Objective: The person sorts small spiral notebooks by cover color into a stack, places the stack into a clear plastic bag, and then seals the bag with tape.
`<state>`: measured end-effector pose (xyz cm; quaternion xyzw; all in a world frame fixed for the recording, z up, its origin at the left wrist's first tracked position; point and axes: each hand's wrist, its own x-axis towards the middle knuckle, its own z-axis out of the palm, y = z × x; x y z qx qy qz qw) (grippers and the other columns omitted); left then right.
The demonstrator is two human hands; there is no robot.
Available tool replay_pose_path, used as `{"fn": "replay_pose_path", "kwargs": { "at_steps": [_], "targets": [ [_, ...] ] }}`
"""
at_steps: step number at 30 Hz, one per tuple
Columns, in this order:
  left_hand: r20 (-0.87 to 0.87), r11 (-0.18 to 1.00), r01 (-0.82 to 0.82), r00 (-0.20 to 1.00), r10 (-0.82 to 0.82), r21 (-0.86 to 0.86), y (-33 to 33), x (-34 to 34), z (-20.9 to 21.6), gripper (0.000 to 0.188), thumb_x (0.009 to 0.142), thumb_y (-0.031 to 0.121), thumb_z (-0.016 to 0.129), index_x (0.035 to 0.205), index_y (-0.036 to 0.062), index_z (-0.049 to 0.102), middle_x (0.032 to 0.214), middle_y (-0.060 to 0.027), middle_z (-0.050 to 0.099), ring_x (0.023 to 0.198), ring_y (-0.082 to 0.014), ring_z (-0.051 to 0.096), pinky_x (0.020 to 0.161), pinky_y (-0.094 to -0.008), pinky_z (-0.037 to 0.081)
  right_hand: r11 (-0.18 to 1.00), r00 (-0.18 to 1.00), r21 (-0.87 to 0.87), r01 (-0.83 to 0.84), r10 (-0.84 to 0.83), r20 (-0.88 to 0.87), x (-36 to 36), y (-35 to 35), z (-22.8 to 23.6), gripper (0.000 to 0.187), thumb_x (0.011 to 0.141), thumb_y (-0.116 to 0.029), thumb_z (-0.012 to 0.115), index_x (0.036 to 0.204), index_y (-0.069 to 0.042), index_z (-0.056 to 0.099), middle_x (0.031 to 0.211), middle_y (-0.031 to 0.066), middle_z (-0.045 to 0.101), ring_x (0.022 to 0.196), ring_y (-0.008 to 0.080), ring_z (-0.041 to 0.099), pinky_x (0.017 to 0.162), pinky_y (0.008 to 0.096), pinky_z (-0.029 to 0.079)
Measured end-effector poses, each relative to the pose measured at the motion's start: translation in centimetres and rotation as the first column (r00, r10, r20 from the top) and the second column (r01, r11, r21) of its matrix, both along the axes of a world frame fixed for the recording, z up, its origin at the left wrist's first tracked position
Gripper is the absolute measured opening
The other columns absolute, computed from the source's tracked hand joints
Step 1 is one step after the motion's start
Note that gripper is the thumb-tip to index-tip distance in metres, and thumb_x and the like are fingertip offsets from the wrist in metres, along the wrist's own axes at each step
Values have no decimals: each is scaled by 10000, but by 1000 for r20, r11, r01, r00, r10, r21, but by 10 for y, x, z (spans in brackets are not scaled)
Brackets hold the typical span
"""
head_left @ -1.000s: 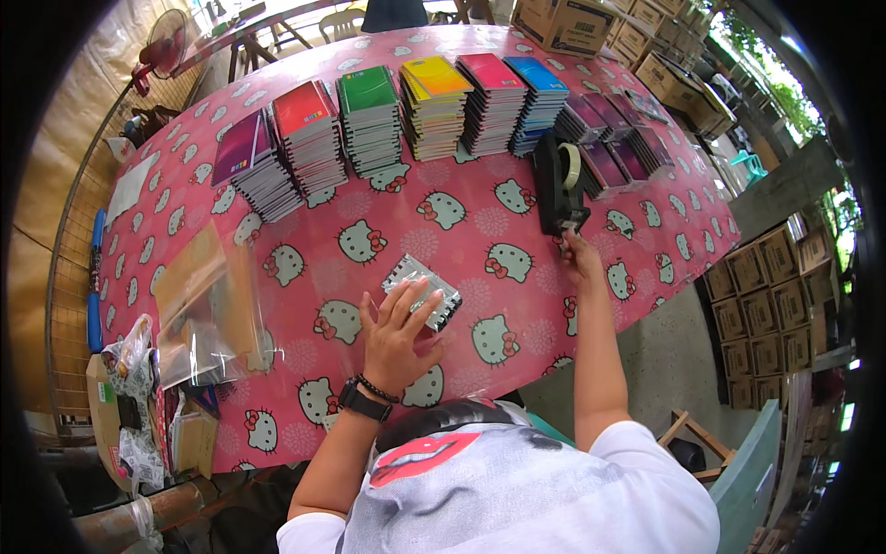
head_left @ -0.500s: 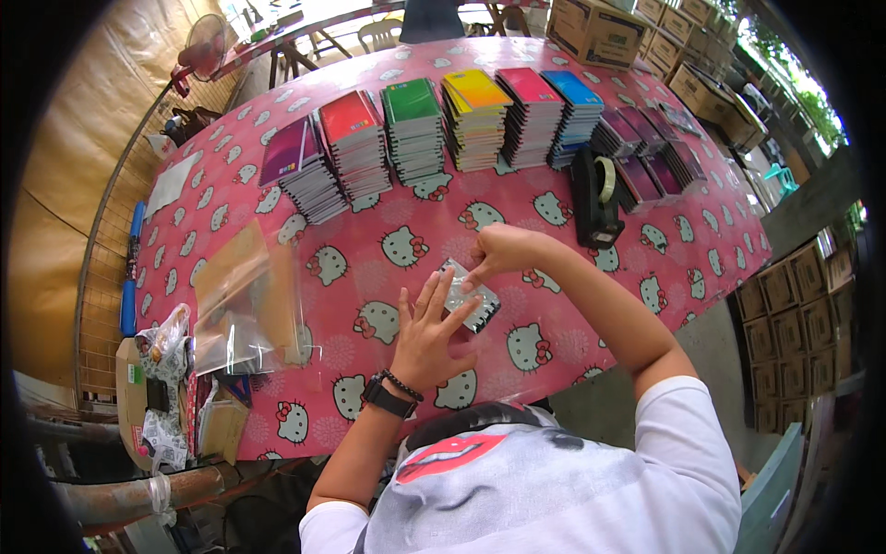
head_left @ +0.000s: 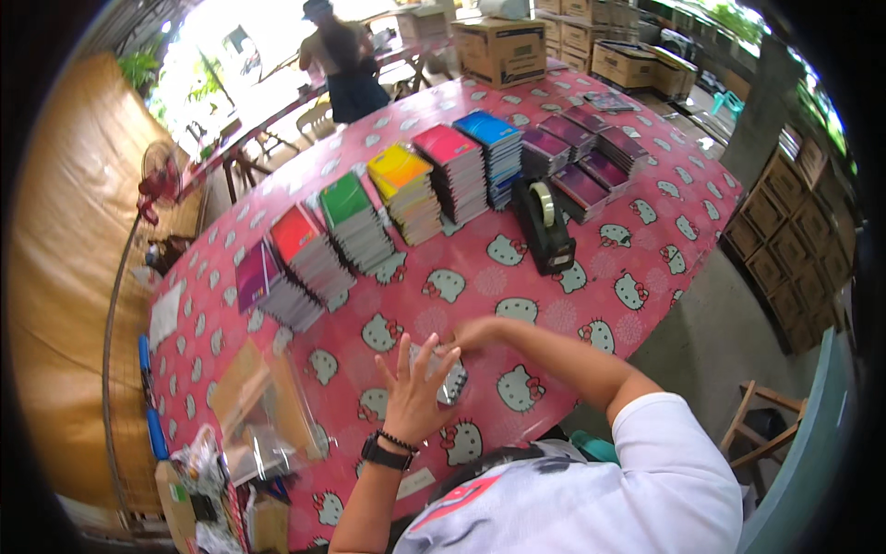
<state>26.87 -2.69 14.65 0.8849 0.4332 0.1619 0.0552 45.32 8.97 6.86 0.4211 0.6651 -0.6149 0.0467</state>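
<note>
A small spiral-bound notebook (head_left: 451, 384) with a shiny, plastic-like covering lies on the pink patterned tablecloth in front of me. My left hand (head_left: 415, 397) spreads its fingers over the notebook's left side, with the thumb reaching across it. At the notebook's far edge is my right hand (head_left: 475, 334), slightly blurred, its fingers curled together. Whatever those fingers pinch is hidden. A black tape dispenser (head_left: 546, 231) holding a roll of tape stands farther off to the right.
Stacks of spiral notebooks cross the table, from purple (head_left: 268, 286) to blue (head_left: 487, 129). Smaller purple stacks (head_left: 581, 189) sit beside the dispenser. Clear plastic and brown sheets (head_left: 268, 406) lie left. A cardboard box (head_left: 498, 51) stands at the far edge; a person (head_left: 340, 60) is beyond.
The view has tilted up and turned, bringing a person beyond the table into sight. My left fingers have spread wider over the notebook, while my right hand stays closed at its far edge.
</note>
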Motion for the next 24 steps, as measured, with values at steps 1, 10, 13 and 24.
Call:
{"fn": "replay_pose_path", "kwargs": {
  "at_steps": [1,10,13,24],
  "targets": [
    [-43,994,34,999,-29,102,4,-2,-8,809,556,349,770,1287,278,431,1301,-24,391,1303,-266,256,1004,-638,-60,996,995,40,78,-76,-64,1,-7,-24,542,773,-566,569,689,-31,569,599,4,503,551,123,454,501,288,367],
    [755,921,55,593,280,-385,55,19,-1,578,741,265,705,1217,45,462,1108,-111,543,974,-217,540,904,-338,396,654,228,-232,719,-539,-811,22,-114,-11,633,814,-384,574,1285,-9,377,1220,126,441,1158,173,383,982,293,290],
    [726,696,288,488,485,-658,63,61,6,601,896,395,498,1336,25,321,1275,-168,423,1112,-230,465,941,-344,373,367,82,-200,908,-625,-776,39,-131,29,617,814,-321,564,1314,-24,358,1219,103,454,1163,166,392,1000,296,280],
    [696,656,238,312,647,-716,45,3,-16,549,907,230,475,1379,51,258,1422,-142,234,1328,-229,196,1069,-363,172,-473,-542,-301,828,-539,-645,295,20,26,486,821,-464,514,1074,-49,489,961,80,564,884,202,573,730,403,502]
  ]
}}
